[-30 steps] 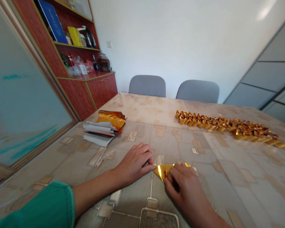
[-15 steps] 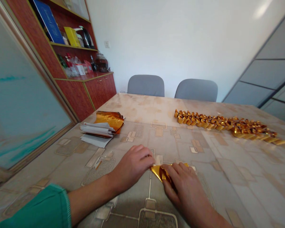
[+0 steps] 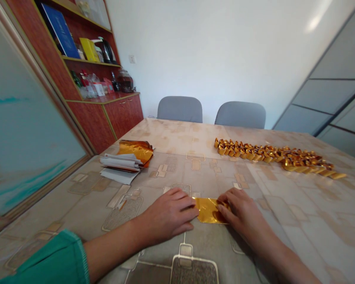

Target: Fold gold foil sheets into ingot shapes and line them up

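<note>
A flat strip of gold foil paper (image 3: 208, 210) lies on the table between my two hands. My left hand (image 3: 171, 213) rests at its left end, fingers together and pressed on the foil. At the right end my right hand (image 3: 239, 209) has its fingers curled and pinched on the foil, with the fingertips over its edge. The strip looks rectangular, with light creases.
A stack of gold and white papers (image 3: 127, 157) sits on the patterned table (image 3: 165, 136) at the left. Rows of folded gold pieces (image 3: 266, 154) stand at the right. Beyond are two grey chairs (image 3: 180, 109) and a red cabinet (image 3: 124, 112).
The foil, earlier showing a slanted corner at its left, is now a flat rectangular strip. My right hand has moved to its right end; my left hand now lies on its left end.
</note>
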`<action>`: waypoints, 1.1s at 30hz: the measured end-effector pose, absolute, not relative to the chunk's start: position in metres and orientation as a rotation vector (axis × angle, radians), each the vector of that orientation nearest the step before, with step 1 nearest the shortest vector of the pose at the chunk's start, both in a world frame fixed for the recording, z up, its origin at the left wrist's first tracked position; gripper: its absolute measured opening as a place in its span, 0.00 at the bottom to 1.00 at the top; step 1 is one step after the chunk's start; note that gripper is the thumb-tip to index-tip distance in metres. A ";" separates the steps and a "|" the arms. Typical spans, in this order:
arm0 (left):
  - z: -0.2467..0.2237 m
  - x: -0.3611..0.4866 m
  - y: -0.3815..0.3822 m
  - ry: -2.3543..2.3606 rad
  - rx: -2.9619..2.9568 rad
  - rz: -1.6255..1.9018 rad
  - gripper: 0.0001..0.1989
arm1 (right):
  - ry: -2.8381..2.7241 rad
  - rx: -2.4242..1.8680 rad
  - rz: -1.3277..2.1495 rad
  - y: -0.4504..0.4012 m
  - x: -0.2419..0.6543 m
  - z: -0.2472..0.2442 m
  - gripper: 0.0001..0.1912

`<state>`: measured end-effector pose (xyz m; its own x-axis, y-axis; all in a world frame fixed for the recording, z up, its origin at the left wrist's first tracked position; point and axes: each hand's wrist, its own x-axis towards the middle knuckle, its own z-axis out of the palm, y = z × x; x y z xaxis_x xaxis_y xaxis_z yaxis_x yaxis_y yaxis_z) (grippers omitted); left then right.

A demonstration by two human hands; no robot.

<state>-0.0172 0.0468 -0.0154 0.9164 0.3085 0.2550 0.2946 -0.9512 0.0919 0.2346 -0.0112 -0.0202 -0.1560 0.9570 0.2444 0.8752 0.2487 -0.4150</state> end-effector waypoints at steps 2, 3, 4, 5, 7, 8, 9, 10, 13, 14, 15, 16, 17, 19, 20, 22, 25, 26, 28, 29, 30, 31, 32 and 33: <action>-0.015 -0.019 0.049 0.508 2.968 0.438 0.14 | -2.070 -1.662 0.307 -0.012 0.235 -0.021 0.07; -0.016 -0.020 0.050 0.518 2.941 0.447 0.14 | -2.060 -1.659 0.320 -0.013 0.235 -0.021 0.06; -0.016 -0.021 0.051 0.523 2.919 0.447 0.13 | -2.045 -1.656 0.319 -0.014 0.234 -0.022 0.04; -0.017 -0.022 0.052 0.520 2.904 0.441 0.13 | -2.026 -1.654 0.304 -0.015 0.234 -0.022 0.04; -0.017 -0.022 0.054 0.497 2.890 0.423 0.13 | -1.991 -1.661 0.263 -0.016 0.236 -0.021 0.07; -0.017 -0.023 0.055 0.486 2.888 0.416 0.13 | -1.984 -1.668 0.258 -0.016 0.237 -0.021 0.07; -0.016 -0.023 0.056 0.473 2.888 0.410 0.14 | -1.988 -1.674 0.275 -0.016 0.238 -0.020 0.04; -0.016 -0.022 0.057 0.461 2.889 0.404 0.14 | -1.997 -1.676 0.319 -0.016 0.238 -0.019 0.02; -0.015 -0.022 0.058 0.447 2.880 0.417 0.14 | -1.972 -1.645 0.591 -0.017 0.235 -0.018 0.07; -0.016 -0.022 0.058 0.452 2.872 0.435 0.14 | -1.932 -1.612 0.700 -0.017 0.233 -0.018 0.07; -0.016 -0.022 0.058 0.459 2.861 0.455 0.13 | -1.880 -1.567 0.798 -0.018 0.230 -0.018 0.06; -0.017 -0.023 0.058 0.467 2.851 0.476 0.13 | -1.835 -1.513 0.877 -0.020 0.228 -0.018 0.04; -0.018 -0.023 0.058 0.471 2.841 0.491 0.13 | -1.808 -1.453 0.938 -0.021 0.225 -0.017 0.03; -0.020 -0.024 0.058 0.472 2.824 0.509 0.12 | -1.834 -1.340 1.005 -0.023 0.221 -0.014 0.07; -0.021 -0.024 0.058 0.469 2.815 0.515 0.12 | -1.880 -1.301 1.010 -0.024 0.220 -0.012 0.09; -0.021 -0.025 0.058 0.467 2.794 0.521 0.12 | -1.990 -1.266 0.954 -0.026 0.219 -0.007 0.12; -0.021 -0.025 0.059 0.441 2.764 0.517 0.13 | -2.154 -1.260 0.779 -0.025 0.219 -0.003 0.12; -0.020 -0.024 0.059 0.425 2.753 0.514 0.13 | -2.196 -1.255 0.730 -0.025 0.219 -0.002 0.12; -0.019 -0.023 0.059 0.395 2.726 0.504 0.14 | -2.257 -1.233 0.668 -0.025 0.217 -0.001 0.11; -0.019 -0.023 0.059 0.381 2.712 0.493 0.15 | -2.278 -1.216 0.659 -0.025 0.215 -0.001 0.10; -0.018 -0.022 0.058 0.368 2.697 0.476 0.16 | -2.301 -1.189 0.663 -0.026 0.213 0.000 0.09; -0.018 -0.021 0.058 0.355 2.684 0.454 0.16 | -2.324 -1.153 0.681 -0.026 0.210 0.001 0.08; -0.017 -0.021 0.057 0.339 2.674 0.430 0.17 | -2.339 -1.118 0.709 -0.027 0.207 0.001 0.08; -0.017 -0.020 0.057 0.322 2.665 0.405 0.17 | -2.337 -1.095 0.737 -0.028 0.203 0.001 0.07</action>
<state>-0.0199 0.0569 -0.0170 0.9306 0.2842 0.2308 0.1605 -0.8834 0.4403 0.2033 -0.0282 0.0013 -0.5813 0.7953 0.1721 0.5529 0.5412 -0.6336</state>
